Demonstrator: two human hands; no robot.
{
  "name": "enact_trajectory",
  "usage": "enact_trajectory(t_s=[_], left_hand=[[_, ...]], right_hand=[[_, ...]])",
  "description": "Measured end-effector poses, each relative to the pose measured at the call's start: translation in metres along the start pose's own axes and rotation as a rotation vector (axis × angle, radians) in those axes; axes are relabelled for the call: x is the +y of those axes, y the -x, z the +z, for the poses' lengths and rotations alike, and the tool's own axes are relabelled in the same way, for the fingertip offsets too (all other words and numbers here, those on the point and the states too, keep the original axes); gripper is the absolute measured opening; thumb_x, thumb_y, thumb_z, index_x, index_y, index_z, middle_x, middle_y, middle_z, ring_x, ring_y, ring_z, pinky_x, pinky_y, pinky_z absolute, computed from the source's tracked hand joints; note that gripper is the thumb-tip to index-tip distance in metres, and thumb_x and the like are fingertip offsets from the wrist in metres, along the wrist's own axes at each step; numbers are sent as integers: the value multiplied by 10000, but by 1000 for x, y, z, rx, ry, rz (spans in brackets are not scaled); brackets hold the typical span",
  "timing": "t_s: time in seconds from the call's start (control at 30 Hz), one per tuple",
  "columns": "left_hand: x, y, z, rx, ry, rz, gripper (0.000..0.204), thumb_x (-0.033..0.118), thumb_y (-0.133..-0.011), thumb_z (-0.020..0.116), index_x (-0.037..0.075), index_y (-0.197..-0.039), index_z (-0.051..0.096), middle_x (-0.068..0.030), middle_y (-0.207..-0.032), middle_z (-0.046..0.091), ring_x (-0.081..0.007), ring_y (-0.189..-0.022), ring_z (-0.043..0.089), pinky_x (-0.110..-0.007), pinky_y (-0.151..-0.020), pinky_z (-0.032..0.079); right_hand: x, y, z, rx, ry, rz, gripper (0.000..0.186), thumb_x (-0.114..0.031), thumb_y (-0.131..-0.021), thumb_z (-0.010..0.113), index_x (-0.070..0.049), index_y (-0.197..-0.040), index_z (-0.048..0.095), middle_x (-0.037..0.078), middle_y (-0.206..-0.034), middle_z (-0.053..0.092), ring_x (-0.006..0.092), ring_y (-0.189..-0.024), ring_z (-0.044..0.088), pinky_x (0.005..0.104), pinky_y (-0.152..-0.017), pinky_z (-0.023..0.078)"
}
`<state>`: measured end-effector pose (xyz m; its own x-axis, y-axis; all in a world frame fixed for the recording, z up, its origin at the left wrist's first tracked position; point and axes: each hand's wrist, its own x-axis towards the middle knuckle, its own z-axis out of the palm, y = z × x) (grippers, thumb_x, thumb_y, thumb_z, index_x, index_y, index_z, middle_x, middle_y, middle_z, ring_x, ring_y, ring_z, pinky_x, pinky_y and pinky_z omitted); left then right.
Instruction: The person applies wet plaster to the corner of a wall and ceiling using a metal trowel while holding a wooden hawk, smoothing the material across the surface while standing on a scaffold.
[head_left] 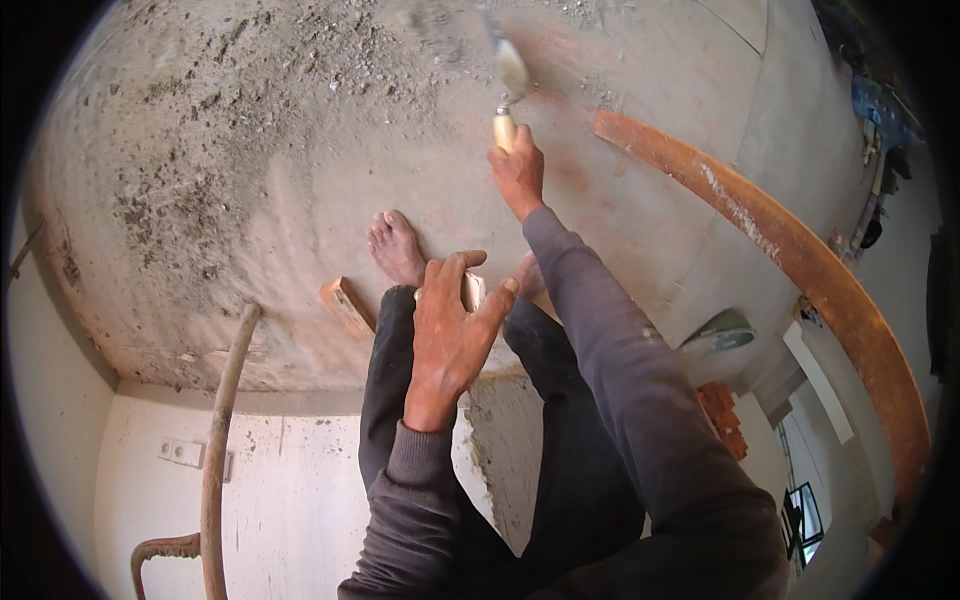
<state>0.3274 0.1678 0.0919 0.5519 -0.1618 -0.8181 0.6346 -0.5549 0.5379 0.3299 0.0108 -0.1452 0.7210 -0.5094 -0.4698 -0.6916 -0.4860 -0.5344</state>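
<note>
My right hand (518, 172) reaches far forward, wrapped round the pale wooden handle of a trowel (505, 125). Its metal blade is blurred and points away from me, just over the dusty floor. Between my knees, my left hand (447, 325) is curled over a pale piece of wood (473, 291). The wood shows between thumb and forefinger; most of it is hidden under the hand. Beyond the blade, grey crumbly mortar (370, 70) lies scattered across the floor. My bare foot (396, 248) stands just past the left hand, and the other foot is partly hidden.
A wooden block (347, 308) lies left of my legs. A long brown board (770, 235) curves down the right side. Bent wooden pole (222, 440) stands at lower left, near a white wall with sockets (182, 452). Red bricks (722, 420) and a greenish slipper-like object (722, 332) lie right.
</note>
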Motion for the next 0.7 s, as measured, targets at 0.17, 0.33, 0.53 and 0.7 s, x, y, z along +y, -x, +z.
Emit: enact_trajectory(t_s=[0.17, 0.33, 0.53, 0.7], left_hand=[[1, -1, 5, 16, -10, 24, 499, 346, -806, 635, -20, -1143, 589, -196, -1021, 577, -293, -950, 559, -385, -880, 426], [6, -2, 3, -27, 12, -26, 504, 345, -806, 629, -23, -1148, 588, -202, -1027, 584, -295, -962, 563, -385, -889, 427], [8, -4, 1, -37, 18, -26, 515, 354, -809, 626, -26, -1152, 582, -200, -1042, 586, -298, -975, 561, -387, -893, 425], [4, -5, 0, -10, 20, -8, 518, 361, -810, 632, -29, -1147, 583, -202, -1045, 587, -295, -972, 562, -382, -891, 426]], right_hand=[[51, 2, -17, 348, -54, 231, 310, -132, -743, 575, 16, -990, 460, 291, -861, 621, 462, -842, 623, 512, -740, 490], [61, -26, -24, 404, 10, 445, 304, -113, -766, 568, 25, -1014, 456, 279, -937, 626, 431, -878, 640, 487, -774, 520], [23, -62, 1, 408, -700, 686, 378, -103, -806, 615, 21, -1095, 405, 186, -913, 576, 296, -640, 626, 476, -543, 566], [-19, -57, 4, 330, -1023, 719, 266, -63, -778, 561, 35, -990, 434, 181, -837, 551, 266, -601, 600, 375, -443, 527]])
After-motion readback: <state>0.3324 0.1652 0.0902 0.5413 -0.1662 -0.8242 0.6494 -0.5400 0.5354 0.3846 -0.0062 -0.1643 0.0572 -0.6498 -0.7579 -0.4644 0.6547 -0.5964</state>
